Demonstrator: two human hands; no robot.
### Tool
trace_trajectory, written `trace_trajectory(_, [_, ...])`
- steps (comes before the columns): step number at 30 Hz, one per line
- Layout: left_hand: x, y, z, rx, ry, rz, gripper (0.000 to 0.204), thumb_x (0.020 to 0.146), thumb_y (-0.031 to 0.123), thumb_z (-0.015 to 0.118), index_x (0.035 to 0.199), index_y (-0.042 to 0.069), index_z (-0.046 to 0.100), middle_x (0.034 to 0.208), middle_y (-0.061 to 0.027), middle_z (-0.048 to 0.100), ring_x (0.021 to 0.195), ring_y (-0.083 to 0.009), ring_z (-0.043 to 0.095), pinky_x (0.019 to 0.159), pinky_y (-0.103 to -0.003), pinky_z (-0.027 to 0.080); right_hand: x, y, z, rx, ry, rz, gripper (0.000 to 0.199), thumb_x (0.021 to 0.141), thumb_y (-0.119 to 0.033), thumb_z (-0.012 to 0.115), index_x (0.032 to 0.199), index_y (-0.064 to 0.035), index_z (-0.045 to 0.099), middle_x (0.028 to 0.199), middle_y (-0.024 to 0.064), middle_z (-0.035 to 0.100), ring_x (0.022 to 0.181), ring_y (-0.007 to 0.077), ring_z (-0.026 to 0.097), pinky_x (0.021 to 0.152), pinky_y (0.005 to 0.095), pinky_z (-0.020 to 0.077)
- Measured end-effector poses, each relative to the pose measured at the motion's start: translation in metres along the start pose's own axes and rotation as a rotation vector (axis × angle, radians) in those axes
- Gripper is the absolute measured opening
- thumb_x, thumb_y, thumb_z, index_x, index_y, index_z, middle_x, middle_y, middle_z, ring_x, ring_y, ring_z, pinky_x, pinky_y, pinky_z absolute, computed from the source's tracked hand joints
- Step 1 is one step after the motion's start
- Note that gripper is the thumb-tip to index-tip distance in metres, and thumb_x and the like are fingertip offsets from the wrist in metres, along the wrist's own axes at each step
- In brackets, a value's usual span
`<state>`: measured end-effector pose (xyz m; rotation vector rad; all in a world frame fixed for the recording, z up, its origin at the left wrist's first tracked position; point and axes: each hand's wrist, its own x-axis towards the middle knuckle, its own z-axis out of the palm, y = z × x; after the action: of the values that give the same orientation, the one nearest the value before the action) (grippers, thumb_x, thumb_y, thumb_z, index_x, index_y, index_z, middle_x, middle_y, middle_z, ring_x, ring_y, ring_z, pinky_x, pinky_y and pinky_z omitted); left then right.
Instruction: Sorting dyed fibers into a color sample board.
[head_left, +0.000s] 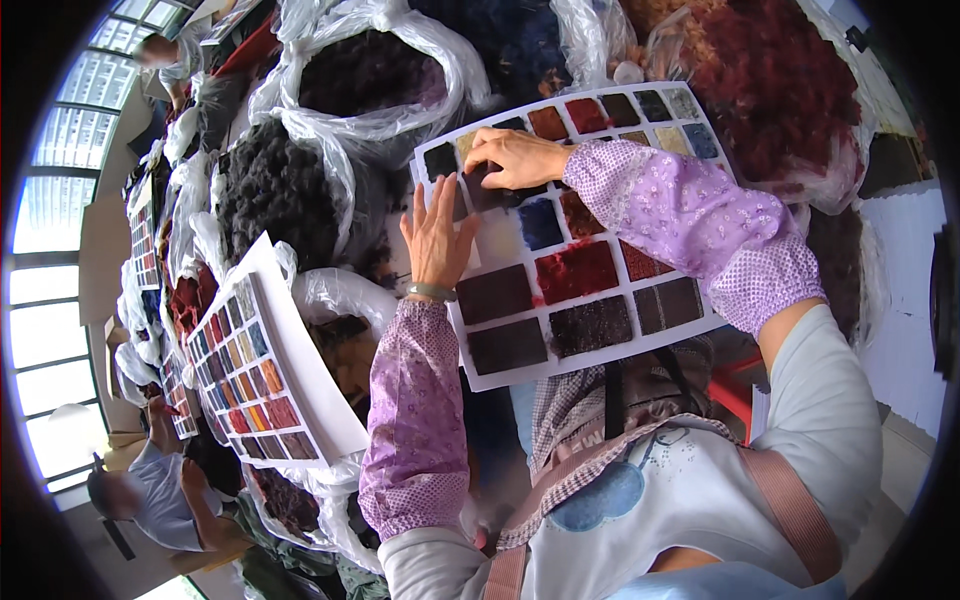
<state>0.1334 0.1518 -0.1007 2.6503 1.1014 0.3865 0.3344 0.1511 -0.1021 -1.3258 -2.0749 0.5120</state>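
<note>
Swatch board (pixel 626 285) sat mid-scene, likely light and stiffish with soft, easily shed tufts (pixel 578 273), so best held by its white edges (pixel 600 355); left hand (pixel 437 240) had grip spread apart, right hand (pixel 518 158) bent over a far-left dark swatch (pixel 500 196), grip closure couldn't tell.

The left hand (pixel 438 240) lies with fingers extended at the left edge of 1 white board (pixel 485 382) of coloured squares; the right hand (pixel 515 158) bends its fingers over a dark square (pixel 490 199). Left: a 2nd board (pixel 335 432), black fluff (pixel 275 180), 2 people (pixel 175 510).
</note>
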Motion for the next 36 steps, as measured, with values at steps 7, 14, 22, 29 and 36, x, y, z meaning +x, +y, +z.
trace_trajectory(7, [-0.002,-0.001,0.015,0.191,-0.156,0.050,0.070,0.077,0.035,0.054,0.132,0.009,0.022,0.138,-0.0070,0.023,0.128,-0.0238,0.019,0.094,-0.058,0.020,-0.013,0.002,0.022,-0.132,0.037,-0.251,0.020,0.066,-0.012,0.054,0.082,-0.0025,0.061,0.085,0.0095,0.056,0.086,0.0256,0.054,0.077,0.0325,0.0432])
trace_trajectory(14, [0.022,0.016,0.002,0.148,-0.446,-0.034,0.076,0.077,0.044,0.051,0.134,0.008,0.016,0.140,-0.0068,0.016,0.131,-0.0198,0.011,0.095,-0.059,0.017,-0.014,0.006,-0.010,-0.129,-0.216,-0.132,0.026,0.069,-0.013,0.053,0.093,-0.0055,0.062,0.101,0.0107,0.057,0.093,0.0259,0.054,0.082,0.0355,0.0416])
trace_trajectory(22, [0.146,0.008,-0.045,-0.039,-0.034,0.111,0.020,0.073,0.024,0.057,0.091,0.019,0.064,0.078,-0.0104,0.063,0.072,-0.0288,0.060,0.062,-0.036,0.048,-0.071,0.122,-0.177,-0.265,0.418,0.314,0.014,0.073,-0.020,0.052,0.074,-0.0116,0.063,0.072,0.0087,0.062,0.070,0.0256,0.060,0.060,0.0357,0.0459])
trace_trajectory(29, [0.332,0.021,-0.001,0.152,0.154,-0.022,0.021,0.075,0.025,0.053,0.093,0.021,0.062,0.084,-0.0103,0.062,0.079,-0.0308,0.059,0.070,-0.041,0.047,-0.051,0.268,-0.270,-0.457,0.736,0.368,0.012,0.073,-0.017,0.051,0.075,-0.0087,0.060,0.071,0.0115,0.060,0.065,0.0297,0.058,0.057,0.0396,0.0434])
trace_trajectory(36, [0.422,0.021,0.042,0.152,0.129,-0.148,0.047,0.072,0.023,0.060,0.117,0.025,0.048,0.096,-0.0128,0.060,0.091,-0.0298,0.056,0.077,-0.042,0.044,0.022,0.286,-0.254,-0.551,0.519,0.377,0.047,0.066,-0.008,0.059,0.111,-0.0173,0.050,0.100,0.0096,0.051,0.090,0.0306,0.053,0.074,0.0403,0.0439])
